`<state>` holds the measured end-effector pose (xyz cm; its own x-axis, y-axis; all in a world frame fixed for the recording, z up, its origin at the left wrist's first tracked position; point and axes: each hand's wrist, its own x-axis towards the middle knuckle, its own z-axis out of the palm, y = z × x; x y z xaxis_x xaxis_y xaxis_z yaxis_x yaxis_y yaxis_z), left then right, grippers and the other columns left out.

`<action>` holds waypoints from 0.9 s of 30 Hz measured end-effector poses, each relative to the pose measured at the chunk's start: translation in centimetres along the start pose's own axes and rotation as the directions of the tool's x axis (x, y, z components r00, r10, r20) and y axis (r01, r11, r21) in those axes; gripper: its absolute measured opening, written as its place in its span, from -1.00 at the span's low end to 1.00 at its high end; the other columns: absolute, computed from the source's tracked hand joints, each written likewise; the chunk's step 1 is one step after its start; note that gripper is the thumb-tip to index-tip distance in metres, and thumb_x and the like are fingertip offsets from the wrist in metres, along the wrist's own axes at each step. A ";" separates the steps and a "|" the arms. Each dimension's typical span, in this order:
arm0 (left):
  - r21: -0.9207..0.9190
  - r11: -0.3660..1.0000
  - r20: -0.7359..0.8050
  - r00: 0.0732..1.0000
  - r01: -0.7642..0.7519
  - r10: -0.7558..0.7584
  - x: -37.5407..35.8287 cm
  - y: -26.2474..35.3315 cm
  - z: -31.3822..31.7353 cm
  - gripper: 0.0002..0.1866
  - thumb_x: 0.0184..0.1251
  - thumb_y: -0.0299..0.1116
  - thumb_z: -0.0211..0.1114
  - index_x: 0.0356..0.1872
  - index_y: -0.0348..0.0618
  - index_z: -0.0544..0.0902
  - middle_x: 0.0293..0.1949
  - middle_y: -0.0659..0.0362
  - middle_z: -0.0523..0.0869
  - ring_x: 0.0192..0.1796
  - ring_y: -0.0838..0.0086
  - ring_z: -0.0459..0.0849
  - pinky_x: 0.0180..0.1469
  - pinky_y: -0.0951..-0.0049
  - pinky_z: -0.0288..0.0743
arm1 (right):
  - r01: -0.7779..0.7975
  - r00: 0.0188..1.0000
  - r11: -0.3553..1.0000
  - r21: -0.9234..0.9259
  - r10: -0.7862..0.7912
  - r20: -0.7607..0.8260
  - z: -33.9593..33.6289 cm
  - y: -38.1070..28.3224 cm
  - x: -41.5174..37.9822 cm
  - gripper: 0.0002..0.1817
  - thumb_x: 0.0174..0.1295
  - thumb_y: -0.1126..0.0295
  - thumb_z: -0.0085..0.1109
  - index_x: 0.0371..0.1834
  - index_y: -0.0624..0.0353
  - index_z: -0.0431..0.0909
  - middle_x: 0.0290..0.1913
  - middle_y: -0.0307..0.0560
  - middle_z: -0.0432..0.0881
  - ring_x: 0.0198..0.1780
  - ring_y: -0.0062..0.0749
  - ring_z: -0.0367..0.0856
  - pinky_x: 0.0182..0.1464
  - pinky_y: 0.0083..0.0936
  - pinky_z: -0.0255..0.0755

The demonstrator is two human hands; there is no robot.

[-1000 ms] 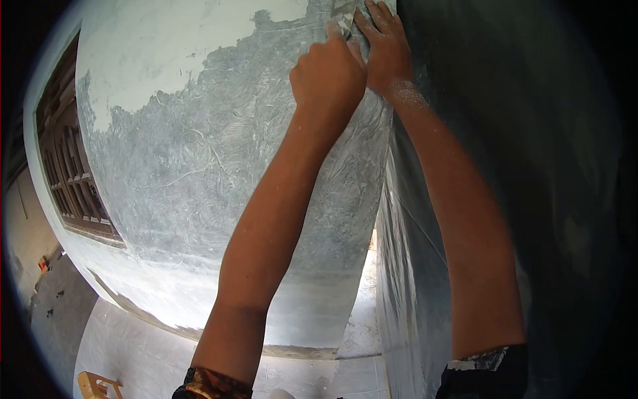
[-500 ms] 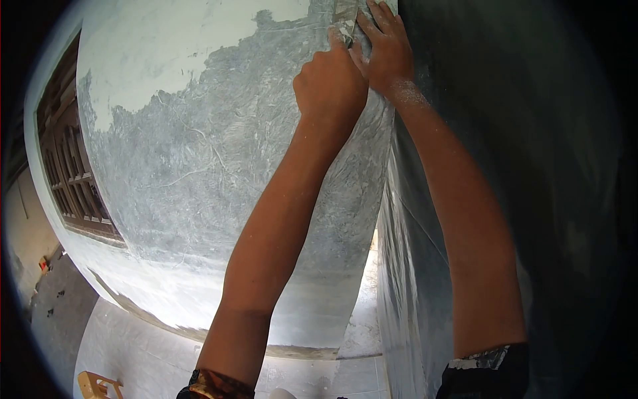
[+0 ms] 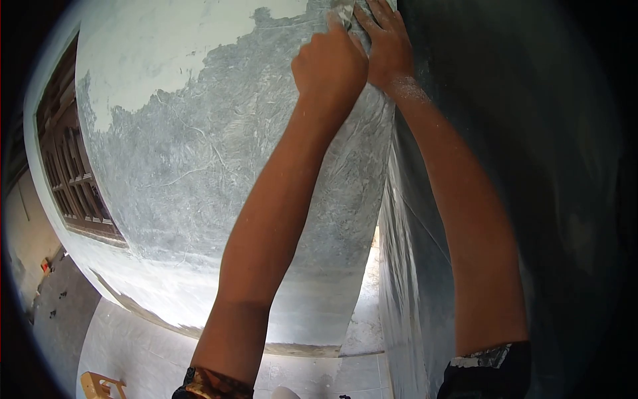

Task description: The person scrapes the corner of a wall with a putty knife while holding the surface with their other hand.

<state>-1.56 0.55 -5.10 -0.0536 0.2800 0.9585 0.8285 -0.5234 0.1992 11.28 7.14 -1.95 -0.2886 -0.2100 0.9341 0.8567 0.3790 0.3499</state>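
My left hand (image 3: pixel 329 63) is closed round the handle of a scraper (image 3: pixel 344 13), whose flat, whitish-smeared blade lies near the wall's right edge at the top of the view. Beside it on the right, my right hand (image 3: pixel 390 53) rests with its fingers spread against the edge of the wall (image 3: pixel 199 153); white dust covers its wrist. The wall is grey and rough in the middle, with a smooth pale coat at the upper left. The scraper's handle is mostly hidden inside my left hand.
A dark wooden shuttered window (image 3: pixel 72 166) is at the left. Clear plastic sheeting (image 3: pixel 402 266) hangs below my right hand, beside a dark surface (image 3: pixel 531 133). A small wooden stool (image 3: pixel 100 386) stands on the floor (image 3: pixel 146 346) at the lower left.
My left hand and the scraper have moved slightly upward along the wall edge. My right hand has shifted up only a little, still spread there.
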 end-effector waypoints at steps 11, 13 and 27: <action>-0.086 0.996 -0.044 0.999 0.008 -0.012 0.2 -0.2 0.1 -0.46 0.49 -0.08 0.09 0.35 -0.19 0.52 -0.21 -0.28 0.77 -0.09 -0.24 0.76 0.01 -0.16 0.60 | -0.016 1.000 0.999 0.029 0.016 0.025 -0.5 -0.3 0.0 -0.40 0.32 0.31 0.16 0.42 0.31 0.46 0.59 0.22 0.23 0.64 0.12 0.06 0.63 -0.06 -0.05; -0.071 0.997 -0.037 0.999 0.005 -0.007 0.6 -0.2 0.2 -0.46 0.49 -0.08 0.09 0.36 -0.19 0.51 -0.21 -0.28 0.77 -0.09 -0.25 0.76 0.01 -0.16 0.60 | -0.025 1.000 0.998 0.049 0.024 0.014 -0.3 -0.1 0.0 -0.40 0.29 0.33 0.18 0.42 0.32 0.47 0.59 0.22 0.23 0.64 0.12 0.06 0.63 -0.06 -0.05; -0.057 0.998 -0.035 0.999 0.014 -0.016 -0.1 0.0 -0.2 -0.46 0.50 -0.10 0.08 0.36 -0.20 0.51 -0.23 -0.29 0.77 -0.11 -0.22 0.78 0.00 -0.12 0.62 | -0.005 1.000 1.000 0.007 0.005 0.004 0.1 0.2 -0.1 -0.40 0.28 0.31 0.20 0.40 0.31 0.49 0.57 0.24 0.26 0.63 0.13 0.08 0.62 -0.05 -0.03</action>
<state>-1.68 0.41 -5.13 -0.0865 0.2599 0.9618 0.7944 -0.5645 0.2240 11.47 7.35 -2.00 -0.2855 -0.2048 0.9363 0.8554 0.3860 0.3453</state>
